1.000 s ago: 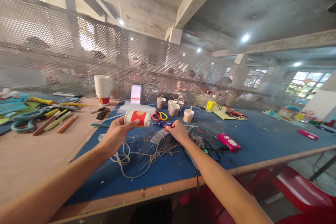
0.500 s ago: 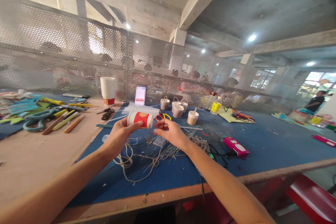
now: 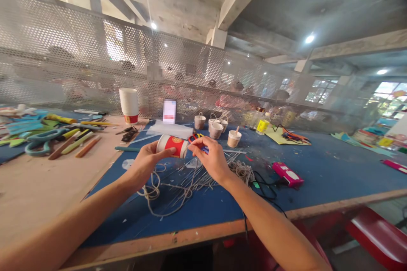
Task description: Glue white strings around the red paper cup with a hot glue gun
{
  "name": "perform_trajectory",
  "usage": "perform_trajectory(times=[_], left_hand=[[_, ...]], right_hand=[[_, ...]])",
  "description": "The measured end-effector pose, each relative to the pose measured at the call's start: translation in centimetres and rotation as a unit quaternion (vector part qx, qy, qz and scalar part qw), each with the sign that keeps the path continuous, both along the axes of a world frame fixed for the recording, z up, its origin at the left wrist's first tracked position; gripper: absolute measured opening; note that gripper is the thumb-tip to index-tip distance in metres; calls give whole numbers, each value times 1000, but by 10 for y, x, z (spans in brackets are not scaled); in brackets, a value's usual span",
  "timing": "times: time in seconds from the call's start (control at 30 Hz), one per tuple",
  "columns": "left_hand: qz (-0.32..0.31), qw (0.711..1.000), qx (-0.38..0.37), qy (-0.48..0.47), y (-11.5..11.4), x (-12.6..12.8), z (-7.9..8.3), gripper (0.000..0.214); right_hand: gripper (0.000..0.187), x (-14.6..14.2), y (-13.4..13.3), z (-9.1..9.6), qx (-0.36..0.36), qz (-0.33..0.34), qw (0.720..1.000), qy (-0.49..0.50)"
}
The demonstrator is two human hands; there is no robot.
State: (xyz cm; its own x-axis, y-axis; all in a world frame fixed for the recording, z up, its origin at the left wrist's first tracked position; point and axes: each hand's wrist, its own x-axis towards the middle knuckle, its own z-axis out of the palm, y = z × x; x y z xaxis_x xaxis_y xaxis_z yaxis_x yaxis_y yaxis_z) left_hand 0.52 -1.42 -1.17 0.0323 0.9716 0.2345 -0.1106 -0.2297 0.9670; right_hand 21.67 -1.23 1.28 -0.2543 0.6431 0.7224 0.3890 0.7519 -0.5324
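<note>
My left hand (image 3: 146, 159) is wrapped round a paper cup (image 3: 163, 146), white with a red band and a gold emblem, held tilted on its side above the table. My right hand (image 3: 210, 154) is at the cup's right end, thumb and fingers pinched together. A grey cord (image 3: 192, 182) runs up to these fingers from loose loops on the table; its tip is hidden. Just behind the hands are scissors (image 3: 194, 137) with red and yellow handles. Thin metal-looking rods (image 3: 203, 180) lie below the hands.
Several small cord-wrapped cups (image 3: 216, 130) with handles stand behind, beside a cup with a stick (image 3: 233, 139). A cup stack (image 3: 129, 103) and a phone (image 3: 169, 111) are at the back. Clay-like sticks (image 3: 87, 147) and blue scissors (image 3: 44, 142) lie left, a pink box (image 3: 288, 174) right.
My right hand has come in to the cup's end, and its fingers have closed together there. The cup has shifted slightly to the right in my left hand.
</note>
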Motion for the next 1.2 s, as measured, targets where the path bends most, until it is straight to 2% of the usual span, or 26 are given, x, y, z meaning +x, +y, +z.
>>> perform_trajectory(times=[0.27, 0.73, 1.2], left_hand=[[-10, 1000, -6, 10, -3, 2, 0, 28], [-44, 999, -6, 2, -5, 3, 1, 29], [-38, 999, -12, -5, -7, 3, 3, 30]], right_hand=[[20, -1, -1, 2, -26, -5, 1000, 7], [14, 2, 8, -2, -25, -14, 999, 18], [16, 3, 9, -3, -58, -30, 998, 13]])
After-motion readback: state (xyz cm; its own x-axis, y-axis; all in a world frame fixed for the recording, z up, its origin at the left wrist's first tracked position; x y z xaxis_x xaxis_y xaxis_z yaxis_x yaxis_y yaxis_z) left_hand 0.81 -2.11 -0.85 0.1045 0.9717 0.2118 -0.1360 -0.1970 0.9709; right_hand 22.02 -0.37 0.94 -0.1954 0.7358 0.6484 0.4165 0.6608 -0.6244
